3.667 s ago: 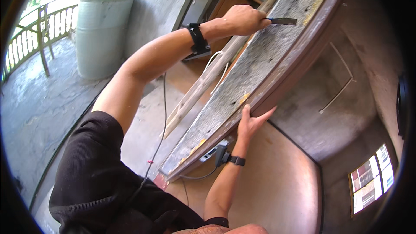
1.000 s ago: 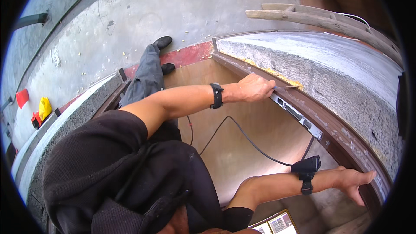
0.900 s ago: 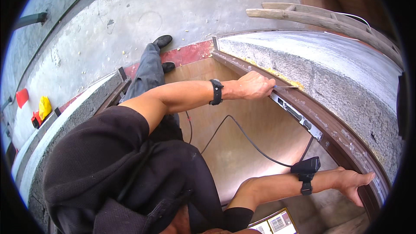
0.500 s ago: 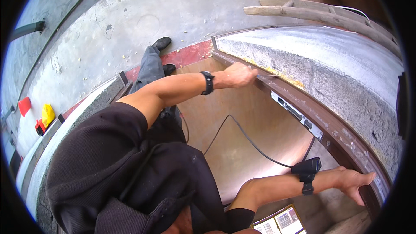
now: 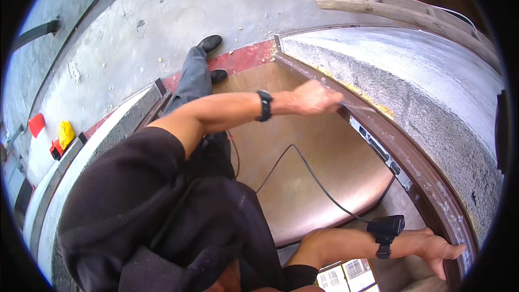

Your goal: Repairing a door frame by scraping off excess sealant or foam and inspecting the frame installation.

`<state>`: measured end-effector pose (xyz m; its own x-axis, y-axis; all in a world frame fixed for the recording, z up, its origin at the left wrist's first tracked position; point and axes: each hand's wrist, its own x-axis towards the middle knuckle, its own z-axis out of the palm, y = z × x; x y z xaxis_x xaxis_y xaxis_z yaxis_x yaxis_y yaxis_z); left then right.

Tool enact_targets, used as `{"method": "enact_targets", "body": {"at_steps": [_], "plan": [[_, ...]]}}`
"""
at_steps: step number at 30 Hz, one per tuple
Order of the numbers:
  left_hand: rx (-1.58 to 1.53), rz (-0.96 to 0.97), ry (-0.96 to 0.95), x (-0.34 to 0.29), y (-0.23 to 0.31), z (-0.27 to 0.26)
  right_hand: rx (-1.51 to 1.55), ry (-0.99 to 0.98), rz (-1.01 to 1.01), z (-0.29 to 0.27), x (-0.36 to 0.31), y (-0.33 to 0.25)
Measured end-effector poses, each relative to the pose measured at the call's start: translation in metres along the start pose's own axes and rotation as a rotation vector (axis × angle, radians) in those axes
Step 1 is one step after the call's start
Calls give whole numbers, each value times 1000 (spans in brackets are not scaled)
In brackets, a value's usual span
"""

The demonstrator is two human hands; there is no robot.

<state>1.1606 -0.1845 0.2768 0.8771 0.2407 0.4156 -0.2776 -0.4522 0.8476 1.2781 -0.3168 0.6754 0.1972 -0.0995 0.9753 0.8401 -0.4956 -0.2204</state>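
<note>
- Rough wall (image 5: pixel 416 94): its coarse edge could snag an overshooting tip.
- Brown frame (image 5: pixel 397 135): liable to scoring if I press steeply.
- Right hand (image 5: pixel 437 250): spread against the frame's edge; whether clamping or just bracing, I can't tell. Slipping could unbalance me.
- Left hand (image 5: pixel 318 99): clenched on the thin blade (image 5: pixel 361 107).
- Thin blade: blurred, across the frame near yellow foam (image 5: pixel 385 109); hard pushing could make it skid.

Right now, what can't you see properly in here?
All in the head view:
Thin flat-bladed tool: blade blurred; handle mostly hidden by the bare left hand.
Bare right hand: the hand itself hides whether it grips or only leans on the long brown frame.
Weathered wooden ladder: far end cut off by the dark right rim.
Lumpy bright-yellow thing, left: too small to identify.
</note>
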Motion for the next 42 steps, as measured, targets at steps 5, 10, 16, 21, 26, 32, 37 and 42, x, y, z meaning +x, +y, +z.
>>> {"method": "enact_targets", "body": {"at_steps": [5,10,16,21,26,32,37,42], "plan": [[-31,-15,-19,18,-12,8,-24,-67,-39,17,-19,-16],[305,-225,-308,-39,-101,2,-111,-41,-31,4,-16,-6],[-7,-119,-213,1,-43,14,-27,-165,-74,0,-6,-1],[204,-422,-402,-61,-122,6,-25,5,-73,7,-6,6],[-119,-296,-229,-5,-7,-33,-26,121,-47,6,-3,3],[-234,-225,-203,59,68,-32,76,30,-32,15,-9,-5],[-141,-483,-248,27,4,-8,51,96,-42,11,-5,1],[-78,-657,-381,5,-8,-16,62,104,-86,6,1,14]]}}
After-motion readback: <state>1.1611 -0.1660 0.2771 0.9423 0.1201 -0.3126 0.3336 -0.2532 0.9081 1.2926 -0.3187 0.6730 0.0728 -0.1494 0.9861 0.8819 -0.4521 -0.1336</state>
